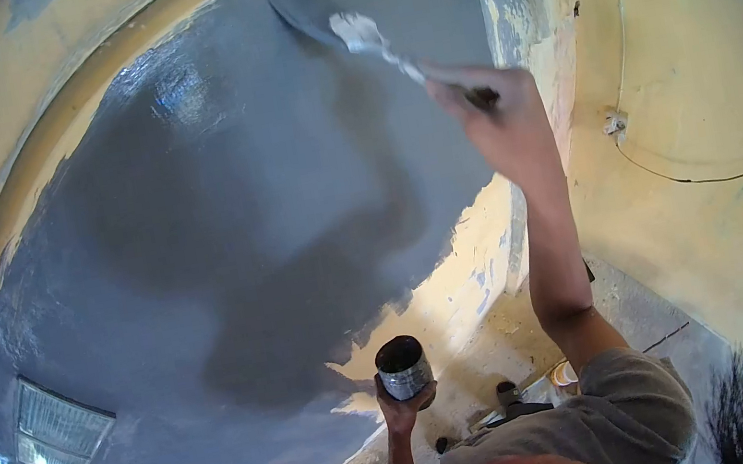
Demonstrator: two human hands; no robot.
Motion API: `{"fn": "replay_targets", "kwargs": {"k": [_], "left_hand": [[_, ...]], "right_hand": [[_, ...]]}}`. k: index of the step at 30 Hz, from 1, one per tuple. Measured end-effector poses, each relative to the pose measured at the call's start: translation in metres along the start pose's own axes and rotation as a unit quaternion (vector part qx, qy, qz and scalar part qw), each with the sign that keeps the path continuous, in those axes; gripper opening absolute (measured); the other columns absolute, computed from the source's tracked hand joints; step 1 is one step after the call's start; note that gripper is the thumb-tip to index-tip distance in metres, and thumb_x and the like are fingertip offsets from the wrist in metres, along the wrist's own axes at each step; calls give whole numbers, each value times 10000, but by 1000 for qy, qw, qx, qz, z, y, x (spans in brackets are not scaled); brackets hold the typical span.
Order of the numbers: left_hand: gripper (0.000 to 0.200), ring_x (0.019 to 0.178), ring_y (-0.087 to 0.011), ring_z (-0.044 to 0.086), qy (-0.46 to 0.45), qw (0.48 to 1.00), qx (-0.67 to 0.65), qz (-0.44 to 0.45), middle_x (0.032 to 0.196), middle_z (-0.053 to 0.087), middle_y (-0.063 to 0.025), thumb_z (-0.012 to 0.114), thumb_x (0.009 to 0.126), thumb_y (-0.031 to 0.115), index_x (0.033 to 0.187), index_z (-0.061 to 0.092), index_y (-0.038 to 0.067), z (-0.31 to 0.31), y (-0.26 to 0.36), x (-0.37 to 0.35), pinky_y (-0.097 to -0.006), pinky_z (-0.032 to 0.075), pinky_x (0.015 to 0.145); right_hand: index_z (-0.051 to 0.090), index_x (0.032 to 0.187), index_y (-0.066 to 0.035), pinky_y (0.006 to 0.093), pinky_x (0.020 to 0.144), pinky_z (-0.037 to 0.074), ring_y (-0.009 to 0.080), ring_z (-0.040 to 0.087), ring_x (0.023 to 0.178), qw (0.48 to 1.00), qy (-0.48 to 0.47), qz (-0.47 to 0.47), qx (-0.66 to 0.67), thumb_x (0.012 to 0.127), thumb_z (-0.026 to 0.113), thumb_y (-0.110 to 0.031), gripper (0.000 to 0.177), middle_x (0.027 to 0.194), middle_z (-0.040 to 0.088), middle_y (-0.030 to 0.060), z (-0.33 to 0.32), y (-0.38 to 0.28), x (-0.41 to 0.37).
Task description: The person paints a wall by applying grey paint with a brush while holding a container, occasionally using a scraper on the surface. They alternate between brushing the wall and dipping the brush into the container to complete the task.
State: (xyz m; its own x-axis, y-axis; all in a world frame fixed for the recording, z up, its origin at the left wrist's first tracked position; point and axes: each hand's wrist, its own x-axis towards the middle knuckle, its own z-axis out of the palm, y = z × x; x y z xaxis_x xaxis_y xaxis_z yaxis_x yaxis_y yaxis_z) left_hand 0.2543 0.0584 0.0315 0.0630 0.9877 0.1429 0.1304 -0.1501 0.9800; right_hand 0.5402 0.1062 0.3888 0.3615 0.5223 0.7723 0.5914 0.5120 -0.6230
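My right hand [507, 118] is raised, its fingers wrapped around the handle of a paintbrush [360, 35]. The wide bristles meet the wet grey paint near the top of the wall [291, 215]; pale paint coats the brush's ferrule. Lower down, my left hand [403, 410] grips a paint can [404, 374] from below and the side. The can stands upright with its top open and a dark inside; how much paint it holds cannot be seen. Grey paint covers most of this wall, with ragged edges against bare cream patches.
To the right runs a yellow wall [669, 88] with a small fitting [615, 124] and a hanging cable [703, 179]. A louvred window [63, 426] sits at lower left. Below me, the paint-spattered floor [496, 343] holds a pale container [563, 374] beside my feet.
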Motion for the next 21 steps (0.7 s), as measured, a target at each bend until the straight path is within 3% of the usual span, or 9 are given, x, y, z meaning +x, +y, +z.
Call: {"fn": "replay_targets", "kwargs": {"k": [3,5,9,12,15,17,21], "left_hand": [[810,916,-216,632,-26,1000,-12,10,1052,642,-115,948,506,281,1137,509,25,11,-14,6,-370,535,796],[808,920,-214,629,-36,999,-18,10,1050,641,-118,945,517,289,1139,503,22,16,-16,8,-368,536,797],[816,923,-215,630,-43,999,5,7,1049,641,-111,944,520,280,1150,491,29,33,-6,13,-362,536,799],[808,921,-214,630,-43,998,-37,19,1047,641,-107,943,522,266,1150,489,35,44,3,16,-358,535,797],[802,911,-216,632,-20,997,-71,27,1046,641,-107,941,518,253,1145,490,36,47,0,17,-357,535,793],[799,910,-220,635,-13,1000,-12,15,1046,642,-104,937,522,241,1152,490,36,47,0,16,-361,536,795],[806,914,-221,638,-4,999,-37,3,1046,643,-100,932,525,230,1170,489,38,52,12,11,-361,535,797]], "right_hand": [[712,1058,-36,248,487,353,53,421,547,997,24,57,56,857,677,-108,217,625,600,36,-22,4,-21],[717,1063,-67,265,486,358,64,428,541,997,36,66,12,855,678,-133,222,617,594,60,-23,-4,-3],[716,1063,-64,265,478,345,58,411,539,999,24,21,-5,851,685,-141,228,611,598,56,-8,18,17],[720,1063,-65,241,467,314,37,375,538,998,19,49,17,867,663,-112,210,599,540,-7,-32,18,-10],[723,1059,-64,228,468,307,26,369,548,997,64,17,40,875,652,-101,201,600,502,-28,-44,4,4],[721,1054,-49,226,465,312,30,377,535,998,54,-8,20,867,657,-99,204,599,541,-16,-36,6,22],[720,1035,-29,227,464,321,42,418,507,1000,4,-17,0,854,665,-104,204,610,611,29,-25,37,6]]}}
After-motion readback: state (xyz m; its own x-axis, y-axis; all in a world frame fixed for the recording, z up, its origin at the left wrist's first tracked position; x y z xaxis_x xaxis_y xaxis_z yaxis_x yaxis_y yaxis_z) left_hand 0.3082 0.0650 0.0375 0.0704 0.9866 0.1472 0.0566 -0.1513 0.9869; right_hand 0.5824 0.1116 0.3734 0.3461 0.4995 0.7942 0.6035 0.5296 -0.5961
